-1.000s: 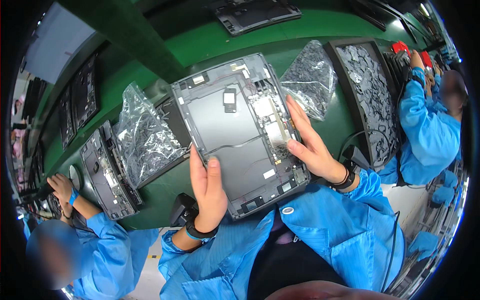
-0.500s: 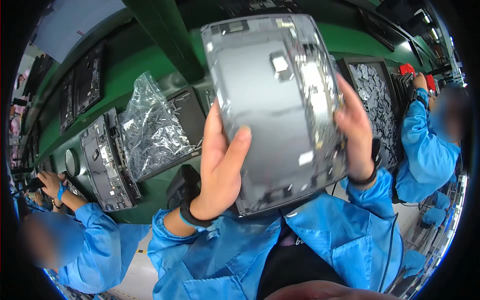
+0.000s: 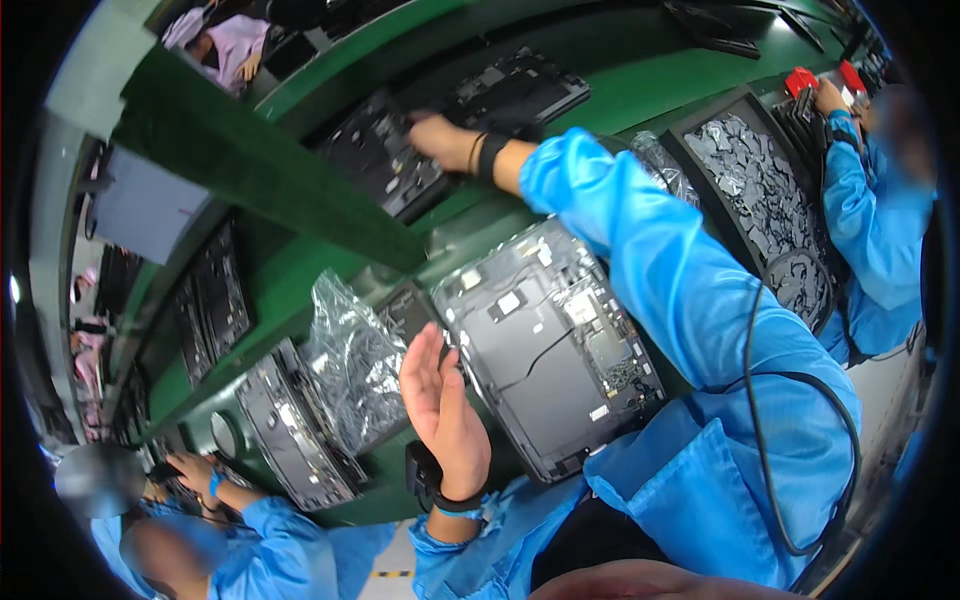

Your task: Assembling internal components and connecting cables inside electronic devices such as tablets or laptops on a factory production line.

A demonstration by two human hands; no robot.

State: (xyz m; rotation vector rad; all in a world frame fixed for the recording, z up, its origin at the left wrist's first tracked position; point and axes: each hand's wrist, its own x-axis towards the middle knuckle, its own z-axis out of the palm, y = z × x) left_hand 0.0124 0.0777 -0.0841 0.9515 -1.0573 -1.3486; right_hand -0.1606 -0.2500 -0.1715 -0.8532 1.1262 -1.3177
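A grey laptop base with exposed circuit boards and a thin black cable lies on the bench in front of me. Just off its left edge, my left hand is raised with its fingers stretched out, holding nothing. My right arm reaches across to the far green shelf. There my right hand has its fingers curled at the edge of a dark laptop base; the fingertips are slightly blurred. Another dark laptop base lies to the right of it.
A green post slants across the far left. Clear plastic bags and a stack of laptop bases lie to the left. A tray of small dark parts stands at the right. Co-workers work on both sides.
The grey laptop base, held up in both hands before, now lies on the bench. My right hand has gone far forward to another base. The left has let go, and the view has turned.
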